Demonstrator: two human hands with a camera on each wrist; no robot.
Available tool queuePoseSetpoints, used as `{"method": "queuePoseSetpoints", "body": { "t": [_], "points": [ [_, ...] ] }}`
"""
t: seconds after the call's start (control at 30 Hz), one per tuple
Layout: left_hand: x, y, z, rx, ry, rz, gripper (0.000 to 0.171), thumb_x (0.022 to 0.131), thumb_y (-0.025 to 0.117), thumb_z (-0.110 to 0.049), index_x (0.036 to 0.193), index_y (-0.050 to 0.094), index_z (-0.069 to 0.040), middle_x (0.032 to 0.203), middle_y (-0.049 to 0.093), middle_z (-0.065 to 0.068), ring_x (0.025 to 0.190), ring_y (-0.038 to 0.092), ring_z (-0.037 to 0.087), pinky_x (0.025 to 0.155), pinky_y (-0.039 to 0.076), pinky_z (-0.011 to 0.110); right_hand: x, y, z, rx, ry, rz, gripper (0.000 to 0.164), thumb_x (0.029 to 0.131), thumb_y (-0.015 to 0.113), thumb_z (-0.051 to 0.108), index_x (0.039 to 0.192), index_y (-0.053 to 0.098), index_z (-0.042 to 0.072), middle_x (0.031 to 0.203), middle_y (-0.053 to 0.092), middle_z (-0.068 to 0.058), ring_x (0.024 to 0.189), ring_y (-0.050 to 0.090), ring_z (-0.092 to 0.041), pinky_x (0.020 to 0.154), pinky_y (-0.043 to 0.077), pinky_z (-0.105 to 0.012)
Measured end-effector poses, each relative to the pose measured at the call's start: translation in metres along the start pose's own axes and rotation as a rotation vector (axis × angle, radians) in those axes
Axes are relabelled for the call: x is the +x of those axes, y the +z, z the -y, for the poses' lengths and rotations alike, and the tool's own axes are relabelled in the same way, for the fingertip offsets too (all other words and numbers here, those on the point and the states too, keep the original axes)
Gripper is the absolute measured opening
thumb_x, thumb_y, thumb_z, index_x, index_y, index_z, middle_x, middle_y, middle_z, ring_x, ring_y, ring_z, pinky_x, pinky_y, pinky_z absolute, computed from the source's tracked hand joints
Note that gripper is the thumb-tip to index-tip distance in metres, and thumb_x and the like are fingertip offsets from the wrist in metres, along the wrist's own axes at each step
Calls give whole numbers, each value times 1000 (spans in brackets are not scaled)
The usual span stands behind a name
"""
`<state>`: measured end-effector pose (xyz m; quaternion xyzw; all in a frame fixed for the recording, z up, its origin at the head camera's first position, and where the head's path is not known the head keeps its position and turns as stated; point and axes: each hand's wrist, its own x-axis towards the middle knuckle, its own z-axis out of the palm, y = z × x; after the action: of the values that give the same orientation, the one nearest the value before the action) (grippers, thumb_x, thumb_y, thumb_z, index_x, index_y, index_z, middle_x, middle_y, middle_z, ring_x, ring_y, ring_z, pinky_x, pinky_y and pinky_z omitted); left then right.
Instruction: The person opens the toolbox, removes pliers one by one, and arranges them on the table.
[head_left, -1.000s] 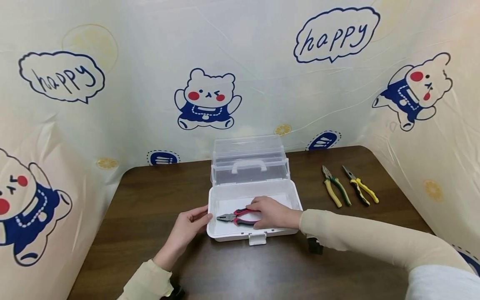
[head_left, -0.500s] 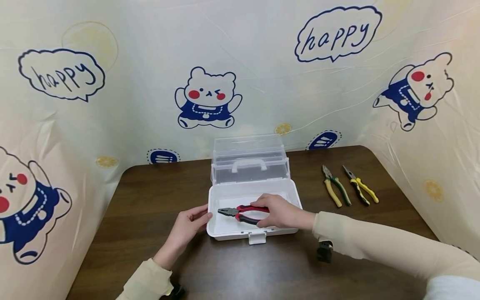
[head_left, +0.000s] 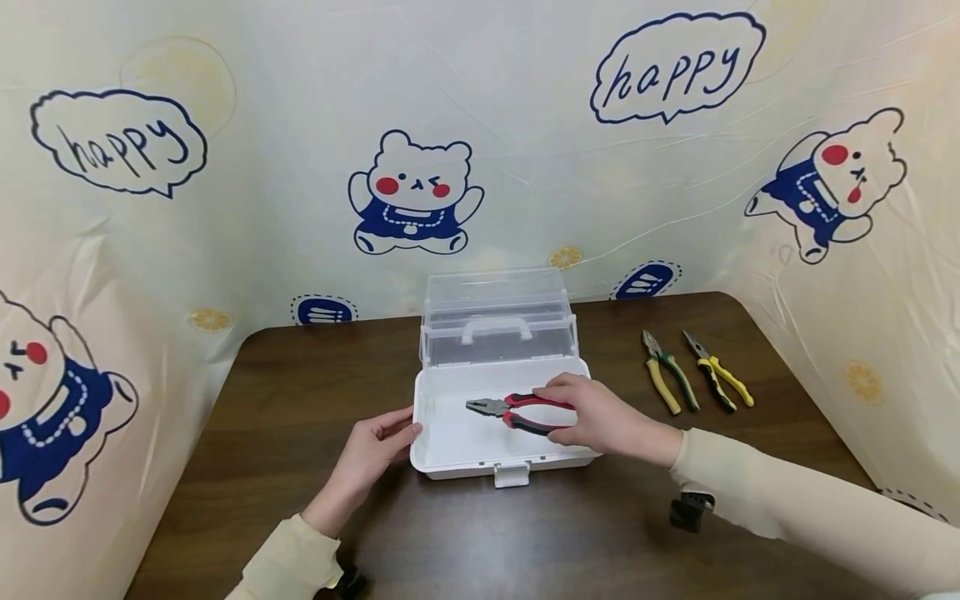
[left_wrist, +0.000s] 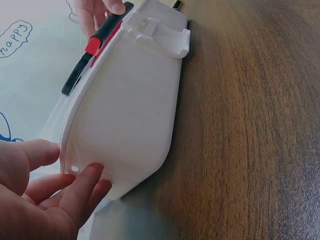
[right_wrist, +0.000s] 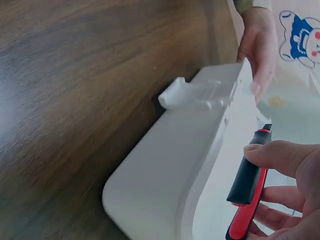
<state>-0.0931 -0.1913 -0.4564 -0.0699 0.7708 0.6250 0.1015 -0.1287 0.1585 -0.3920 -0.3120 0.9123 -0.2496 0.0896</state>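
My right hand grips a pair of combination pliers by its red and black handles. The grey jaws point left, and the handles stand spread apart. In the left wrist view the pliers show above the rim of a white plastic toolbox. At the toolbox's left end my left hand holds the wall, thumb at the rim and fingers against the outside. From the right wrist view, my right thumb lies on one handle, with the fingers by the other.
Behind the tray stands the toolbox's raised clear lid with a white handle. Two more tools lie at the table's right: pliers with yellow-green handles and yellow-black needle-nose pliers. A printed curtain encloses the wooden table.
My right hand has lifted the pliers from low in the toolbox and moved them to the right. My left hand stays at the toolbox's left end.
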Motion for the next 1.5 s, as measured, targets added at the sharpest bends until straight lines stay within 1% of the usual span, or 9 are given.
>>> {"method": "queuePoseSetpoints", "body": {
  "t": [0.2, 0.4, 0.53, 0.77, 0.9, 1.07, 1.27, 1.4, 1.5],
  "points": [
    [-1, 0, -2, -3, -4, 11, 46, 100, 72, -14, 141, 62, 2, 132, 68, 23, 104, 72, 22, 86, 62, 33, -20, -16, -14, 24, 102, -50, 58, 85, 87, 20, 137, 68, 4, 128, 65, -15, 102, 62, -27, 79, 54, -33],
    [-1, -2, -1, 0, -1, 8, 46, 100, 72, -14, 142, 62, 2, 132, 68, 23, 103, 72, 20, 85, 62, 32, -40, -29, -26, 25, 205, -127, 56, 85, 87, 20, 135, 68, 2, 125, 66, -17, 101, 62, -28, 81, 57, -40],
    [0, -2, -1, 6, -2, 13, 48, 100, 72, -16, 142, 61, 2, 132, 68, 23, 103, 72, 21, 85, 62, 32, -55, -35, -38, 19, 268, -171, 57, 86, 86, 23, 136, 68, 3, 124, 67, -17, 100, 61, -30, 79, 54, -41],
    [1, -2, -4, 9, -11, 12, 48, 100, 72, -16, 143, 61, 1, 134, 67, 23, 106, 72, 24, 85, 62, 33, -72, -43, -64, -19, 376, -269, 63, 86, 86, 26, 136, 65, -5, 125, 66, -28, 97, 61, -36, 75, 51, -45],
    [1, -2, -3, 9, -13, 11, 48, 100, 72, -16, 143, 60, 2, 135, 67, 24, 107, 72, 26, 85, 62, 33, -70, -44, -82, -35, 416, -298, 64, 86, 85, 26, 134, 64, -9, 112, 68, -28, 87, 58, -34, 67, 45, -38],
    [1, -1, -2, 0, -15, 20, 48, 100, 72, -16, 143, 60, 2, 134, 67, 23, 104, 72, 21, 85, 62, 31, -60, -34, -102, 9, 508, -252, 67, 88, 82, 30, 138, 60, -10, 99, 65, -21, 80, 53, -29, 61, 39, -33],
    [1, -1, -2, 0, -16, 19, 48, 100, 71, -15, 143, 60, 2, 133, 68, 23, 101, 72, 18, 84, 62, 31, -39, -17, -117, 118, 631, -197, 70, 92, 78, 34, 143, 55, -9, 110, 64, -25, 86, 55, -31, 64, 43, -32],
    [1, -1, -2, 1, -22, 24, 48, 100, 72, -16, 144, 60, 2, 134, 67, 23, 103, 72, 21, 85, 62, 33, -26, -6, -123, 109, 630, -204, 65, 92, 77, 31, 140, 58, -10, 113, 67, -24, 89, 56, -31, 68, 46, -35],
    [0, -1, -1, -6, -21, 26, 48, 100, 72, -15, 144, 60, 2, 134, 67, 23, 104, 72, 23, 85, 62, 33, -18, 1, -128, 69, 606, -226, 61, 91, 78, 28, 135, 61, -11, 115, 69, -25, 90, 59, -33, 75, 51, -42]
  ]
}}
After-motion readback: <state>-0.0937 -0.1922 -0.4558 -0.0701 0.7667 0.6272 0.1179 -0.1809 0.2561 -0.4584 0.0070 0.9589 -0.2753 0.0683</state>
